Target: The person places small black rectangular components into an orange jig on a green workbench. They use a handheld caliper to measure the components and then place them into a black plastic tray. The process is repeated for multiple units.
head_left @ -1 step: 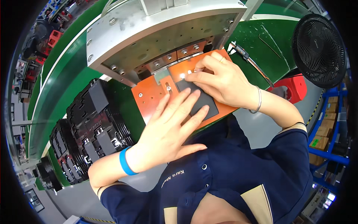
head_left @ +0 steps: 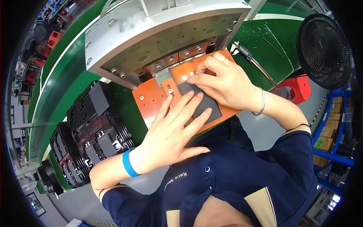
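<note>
A flat dark grey rectangular piece (head_left: 209, 108) lies on an orange plate (head_left: 151, 103) beneath a metal press frame (head_left: 166, 22). My left hand (head_left: 170, 132) rests with fingers spread, its fingertips on the near left part of the grey piece. At the far end of that piece, my right hand (head_left: 228, 81) has thumb and index finger pinched together. Small shiny spots show beside those fingertips. What the pinch holds, if anything, is hidden. A screw (head_left: 170, 91) sits in a slotted orange block left of the grey piece.
Black trays (head_left: 89, 121) are stacked to the left, with several grey pieces on them. A digital caliper (head_left: 249, 56) and a thin bent rod (head_left: 273, 46) lie on the green table. Farther right are a black fan (head_left: 323, 51) and a red stool (head_left: 302, 90).
</note>
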`<state>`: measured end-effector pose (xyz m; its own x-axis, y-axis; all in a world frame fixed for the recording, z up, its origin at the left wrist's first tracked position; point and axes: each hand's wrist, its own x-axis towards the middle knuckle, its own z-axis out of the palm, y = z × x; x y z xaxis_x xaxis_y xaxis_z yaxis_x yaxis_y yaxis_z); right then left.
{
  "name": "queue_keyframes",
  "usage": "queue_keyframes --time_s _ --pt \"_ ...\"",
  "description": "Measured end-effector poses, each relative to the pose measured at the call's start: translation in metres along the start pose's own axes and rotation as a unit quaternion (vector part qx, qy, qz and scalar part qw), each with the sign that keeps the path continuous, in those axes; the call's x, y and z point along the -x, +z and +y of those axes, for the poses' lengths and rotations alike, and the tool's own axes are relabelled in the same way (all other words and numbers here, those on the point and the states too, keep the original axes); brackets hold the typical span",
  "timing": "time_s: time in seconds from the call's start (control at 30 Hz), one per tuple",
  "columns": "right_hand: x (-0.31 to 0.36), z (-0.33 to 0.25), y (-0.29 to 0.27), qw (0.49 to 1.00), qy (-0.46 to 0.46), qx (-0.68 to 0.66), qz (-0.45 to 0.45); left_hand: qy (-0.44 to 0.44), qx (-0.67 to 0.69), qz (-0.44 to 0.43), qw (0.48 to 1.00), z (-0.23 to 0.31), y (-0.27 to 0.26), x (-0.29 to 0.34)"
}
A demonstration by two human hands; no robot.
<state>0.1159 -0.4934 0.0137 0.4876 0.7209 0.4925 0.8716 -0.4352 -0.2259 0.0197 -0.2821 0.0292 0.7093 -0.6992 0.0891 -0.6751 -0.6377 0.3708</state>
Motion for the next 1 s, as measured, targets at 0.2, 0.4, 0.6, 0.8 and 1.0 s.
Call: queue_keyframes --time_s 0.2,0.4,0.6,0.8,1.0 --pt "-0.003 0.003 0.009 0.997 -0.025 0.07 0.007 0.009 0.005 0.012 1.0 -0.008 0.009 0.0" --pt "-0.005 0.009 0.014 0.995 -0.028 0.048 0.082 0.011 0.001 0.017 1.0 -0.01 0.01 0.0" --pt "0.003 0.005 0.009 0.998 -0.022 0.009 0.056 0.011 -0.004 0.015 1.0 -0.011 0.011 0.0" --pt "-0.003 -0.006 0.003 0.993 -0.046 0.111 -0.005 0.005 -0.006 0.01 1.0 -0.01 0.013 0.001" --pt "-0.004 -0.004 0.011 0.995 0.014 0.096 0.025 -0.002 -0.004 0.016 1.0 -0.009 0.011 0.0"
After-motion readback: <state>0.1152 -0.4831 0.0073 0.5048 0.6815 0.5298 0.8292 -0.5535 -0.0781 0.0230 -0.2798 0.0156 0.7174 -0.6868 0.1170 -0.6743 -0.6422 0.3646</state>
